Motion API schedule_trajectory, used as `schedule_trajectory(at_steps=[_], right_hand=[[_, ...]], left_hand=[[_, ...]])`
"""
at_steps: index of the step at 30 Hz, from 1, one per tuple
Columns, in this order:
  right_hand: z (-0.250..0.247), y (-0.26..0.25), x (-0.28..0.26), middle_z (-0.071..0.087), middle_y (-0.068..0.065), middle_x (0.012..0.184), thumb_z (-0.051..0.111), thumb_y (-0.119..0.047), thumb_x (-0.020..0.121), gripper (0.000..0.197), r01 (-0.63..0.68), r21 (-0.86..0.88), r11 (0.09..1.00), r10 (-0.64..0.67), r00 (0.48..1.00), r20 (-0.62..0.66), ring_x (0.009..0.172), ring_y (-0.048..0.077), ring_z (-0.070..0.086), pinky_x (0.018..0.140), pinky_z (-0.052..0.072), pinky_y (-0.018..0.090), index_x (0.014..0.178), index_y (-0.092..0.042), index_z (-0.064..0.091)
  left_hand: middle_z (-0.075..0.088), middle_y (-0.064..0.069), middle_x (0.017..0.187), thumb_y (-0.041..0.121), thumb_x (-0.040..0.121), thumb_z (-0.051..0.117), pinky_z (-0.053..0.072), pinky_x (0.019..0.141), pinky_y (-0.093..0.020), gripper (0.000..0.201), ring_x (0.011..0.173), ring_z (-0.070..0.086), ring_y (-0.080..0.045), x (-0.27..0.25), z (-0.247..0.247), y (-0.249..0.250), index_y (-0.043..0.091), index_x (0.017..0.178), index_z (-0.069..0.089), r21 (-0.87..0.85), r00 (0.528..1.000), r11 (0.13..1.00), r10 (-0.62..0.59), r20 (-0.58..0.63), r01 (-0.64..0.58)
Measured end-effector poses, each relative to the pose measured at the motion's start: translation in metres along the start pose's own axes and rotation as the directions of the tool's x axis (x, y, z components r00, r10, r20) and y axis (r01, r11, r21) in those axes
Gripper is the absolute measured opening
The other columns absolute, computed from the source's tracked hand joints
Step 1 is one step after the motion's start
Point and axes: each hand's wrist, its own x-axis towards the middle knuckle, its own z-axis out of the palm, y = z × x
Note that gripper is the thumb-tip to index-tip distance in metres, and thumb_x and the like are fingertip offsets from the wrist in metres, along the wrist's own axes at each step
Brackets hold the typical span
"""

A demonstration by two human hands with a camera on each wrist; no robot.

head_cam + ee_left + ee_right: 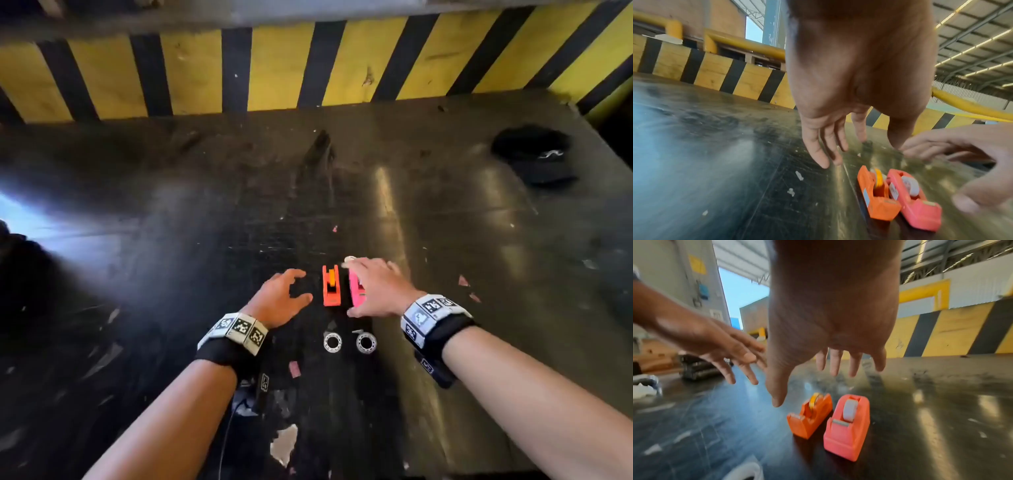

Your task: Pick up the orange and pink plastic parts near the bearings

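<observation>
Scuffed black tabletop [171, 260] bears orange dispenser [331, 287] touching pink dispenser [846, 426]; left hand [279, 301] and right hand [378, 289] hover above, fingers spread, holding nothing.

arms bare, no sleeves | black fabric wrist straps [448, 334], both wrists | white blocks with black square-code markers [239, 330] | thin black cable [227, 431] under left wrist

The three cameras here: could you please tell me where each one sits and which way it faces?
Head: worn on the head, looking down at the table; both forearms, left hand and right hand show.
Left wrist: looks along the left hand at the orange dispenser and pink dispenser.
Right wrist: looks along the right hand at both dispensers.
All three views share both dispensers and both hands.
</observation>
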Motion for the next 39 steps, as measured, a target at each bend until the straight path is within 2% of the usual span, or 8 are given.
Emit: schedule_trajectory(at_steps=[5, 13, 18, 23, 28, 31, 35, 39], right_hand=[[0.025, -0.016, 0.042, 0.026, -0.001, 0.169, 0.085, -0.064, 0.068, 0.125, -0.013, -0.202, 0.979, 0.027, 0.997, 0.066, 0.156, 0.030, 0.021, 0.121, 0.007, 0.071, 0.165, -0.024, 0.019], [0.044, -0.017, 0.061, 0.053, -0.002, 0.147, 0.075, -0.067, 0.071, 0.092, 0.010, -0.248, 0.969, -0.018, 0.999, -0.030, 0.142, 0.025, 0.046, 0.119, -0.001, 0.077, 0.146, -0.021, 0.048], [0.033, -0.023, 0.032, 0.053, -0.004, 0.148, 0.078, -0.065, 0.068, 0.092, 0.113, -0.021, 0.993, -0.115, 0.979, -0.169, 0.142, 0.023, 0.047, 0.121, 0.010, 0.072, 0.145, -0.024, 0.049], [0.021, -0.027, -0.007, 0.058, -0.005, 0.138, 0.076, -0.063, 0.064, 0.089, 0.207, 0.095, 0.974, -0.178, 0.953, -0.246, 0.132, 0.024, 0.052, 0.117, 0.026, 0.053, 0.139, -0.023, 0.052], [0.017, -0.022, -0.041, 0.058, -0.005, 0.136, 0.089, -0.050, 0.068, 0.086, 0.248, 0.262, 0.933, -0.181, 0.950, -0.255, 0.130, 0.017, 0.051, 0.103, 0.046, 0.032, 0.139, -0.018, 0.054], [0.015, -0.021, -0.055, 0.057, -0.006, 0.140, 0.091, -0.051, 0.069, 0.086, 0.227, 0.260, 0.939, -0.160, 0.953, -0.256, 0.130, 0.014, 0.053, 0.093, 0.042, 0.022, 0.141, -0.021, 0.053], [0.015, -0.023, -0.058, 0.058, -0.005, 0.142, 0.090, -0.053, 0.070, 0.087, 0.213, 0.221, 0.952, -0.159, 0.958, -0.240, 0.130, 0.016, 0.055, 0.095, 0.042, 0.022, 0.142, -0.021, 0.053], [0.017, -0.024, -0.055, 0.058, -0.004, 0.142, 0.091, -0.052, 0.070, 0.089, 0.192, 0.237, 0.952, -0.140, 0.966, -0.219, 0.128, 0.018, 0.055, 0.102, 0.049, 0.032, 0.143, -0.021, 0.052]], left_hand=[[0.046, -0.016, 0.149, 0.041, 0.095, 0.067, 0.046, 0.110, -0.041, 0.073, 0.125, 0.059, -0.032, 0.023, 0.030, -0.013, 0.023, 0.157, 0.034, 0.029, 0.995, 0.997, -0.070, 0.066, 0.068], [0.052, -0.012, 0.147, 0.038, 0.096, 0.066, 0.049, 0.108, -0.042, 0.070, 0.123, 0.061, -0.027, 0.027, 0.044, -0.022, 0.023, 0.156, 0.035, -0.039, 0.997, 0.998, -0.041, 0.065, 0.043], [0.057, -0.009, 0.145, 0.043, 0.102, 0.054, 0.051, 0.104, -0.040, 0.063, 0.124, 0.063, -0.025, 0.024, 0.031, -0.010, 0.025, 0.157, 0.031, -0.193, 0.997, 0.980, -0.041, 0.060, 0.051], [0.078, -0.009, 0.105, 0.033, 0.106, 0.052, 0.064, 0.083, -0.047, 0.046, 0.092, 0.077, -0.025, 0.009, 0.021, 0.006, 0.020, 0.149, 0.042, -0.409, 0.997, 0.912, 0.018, 0.080, 0.017], [0.078, -0.013, 0.106, 0.030, 0.102, 0.059, 0.063, 0.085, -0.052, 0.051, 0.093, 0.078, -0.028, -0.013, 0.021, 0.021, 0.022, 0.150, 0.042, -0.447, 0.986, 0.894, 0.084, 0.147, -0.010], [0.077, -0.018, 0.108, 0.027, 0.101, 0.061, 0.062, 0.088, -0.053, 0.051, 0.097, 0.077, -0.036, -0.022, 0.022, 0.026, 0.020, 0.148, 0.043, -0.483, 0.978, 0.876, 0.101, 0.184, 0.001], [0.078, -0.014, 0.106, 0.027, 0.102, 0.061, 0.063, 0.087, -0.048, 0.050, 0.095, 0.078, -0.032, -0.024, 0.023, 0.027, 0.021, 0.147, 0.044, -0.461, 0.977, 0.888, 0.086, 0.196, 0.015], [0.078, -0.011, 0.105, 0.028, 0.102, 0.062, 0.063, 0.086, -0.047, 0.050, 0.094, 0.078, -0.031, -0.019, 0.025, 0.025, 0.023, 0.148, 0.044, -0.454, 0.980, 0.889, 0.036, 0.198, 0.059]])
